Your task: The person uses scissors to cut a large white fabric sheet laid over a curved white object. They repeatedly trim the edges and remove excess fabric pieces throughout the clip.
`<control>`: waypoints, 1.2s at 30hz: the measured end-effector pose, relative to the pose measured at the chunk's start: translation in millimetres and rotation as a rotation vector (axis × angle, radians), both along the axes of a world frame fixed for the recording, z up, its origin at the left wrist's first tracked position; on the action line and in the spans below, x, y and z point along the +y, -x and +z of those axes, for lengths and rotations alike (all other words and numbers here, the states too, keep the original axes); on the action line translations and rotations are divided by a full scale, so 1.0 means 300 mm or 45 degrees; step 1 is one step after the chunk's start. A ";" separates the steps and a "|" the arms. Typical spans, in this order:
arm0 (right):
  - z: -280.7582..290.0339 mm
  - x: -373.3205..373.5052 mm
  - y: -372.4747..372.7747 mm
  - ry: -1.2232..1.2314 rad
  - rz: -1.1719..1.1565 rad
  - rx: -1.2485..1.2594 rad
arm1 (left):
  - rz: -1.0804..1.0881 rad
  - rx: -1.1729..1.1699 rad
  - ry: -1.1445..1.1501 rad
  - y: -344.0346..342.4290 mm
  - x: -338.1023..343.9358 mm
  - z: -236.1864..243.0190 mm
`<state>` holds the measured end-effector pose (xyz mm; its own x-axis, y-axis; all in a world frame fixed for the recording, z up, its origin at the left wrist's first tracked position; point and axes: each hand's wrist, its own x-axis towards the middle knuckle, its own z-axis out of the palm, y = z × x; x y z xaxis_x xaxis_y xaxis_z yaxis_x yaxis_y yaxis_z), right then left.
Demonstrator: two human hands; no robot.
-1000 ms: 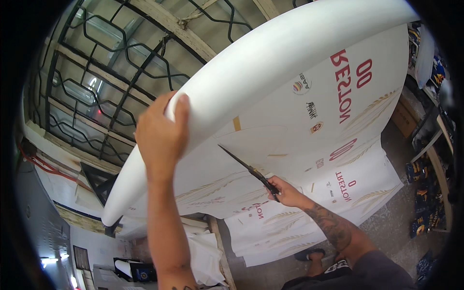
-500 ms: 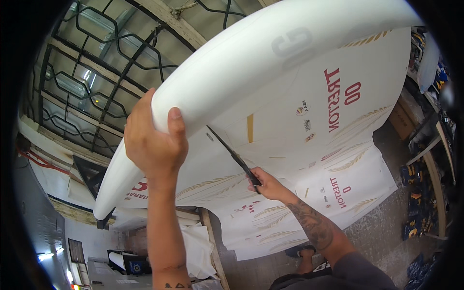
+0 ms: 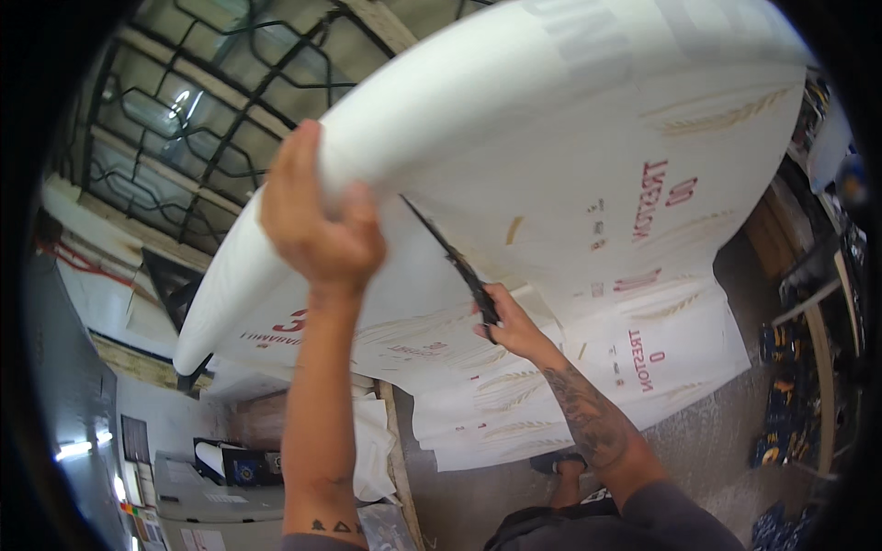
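Observation:
A long, thick roll of white printed paper [image 3: 478, 92] slants across the upper view, its loose printed sheet [image 3: 551, 211] hanging down toward me. My left hand [image 3: 322, 211] is closed over the roll's left part, fingers over the top and thumb on the near side, slightly blurred. My right hand [image 3: 510, 321] grips black scissors [image 3: 450, 253] by the handles. Their long blades point up and left against the sheet, the tip just below the roll. Around the blades the sheet bears red lettering and gold wheat-like prints.
A window with a black metal grille [image 3: 220, 119] lies behind the roll. The sheet's lower end hangs above the grey floor [image 3: 680, 450]. Dark printed pieces [image 3: 781, 395] lie beside a rack at right. Grey cabinets [image 3: 211, 496] and a dark box [image 3: 241, 464] stand at lower left.
My left hand has shifted right and slightly up along with the roll, whose faint surface prints have moved. The scissors' tip sits a little higher, still in my right hand.

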<state>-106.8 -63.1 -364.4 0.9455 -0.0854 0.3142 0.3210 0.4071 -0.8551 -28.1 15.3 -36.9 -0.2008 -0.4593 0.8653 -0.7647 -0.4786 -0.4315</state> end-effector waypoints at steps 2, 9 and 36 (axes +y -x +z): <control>-0.011 -0.001 -0.009 -0.083 0.048 0.038 | 0.182 0.279 0.024 -0.033 -0.001 0.012; -0.045 -0.027 0.041 -0.002 0.043 0.178 | 0.131 0.548 0.008 -0.032 -0.026 0.214; -0.021 0.021 0.021 0.170 -0.122 0.073 | 0.372 0.059 0.034 0.058 -0.007 -0.016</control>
<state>-113.0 -56.7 -370.7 0.9518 -0.1371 0.2745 0.3019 0.2590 -0.9175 -45.4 13.1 -41.7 -0.0235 -0.4687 0.8831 -0.6117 -0.6919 -0.3835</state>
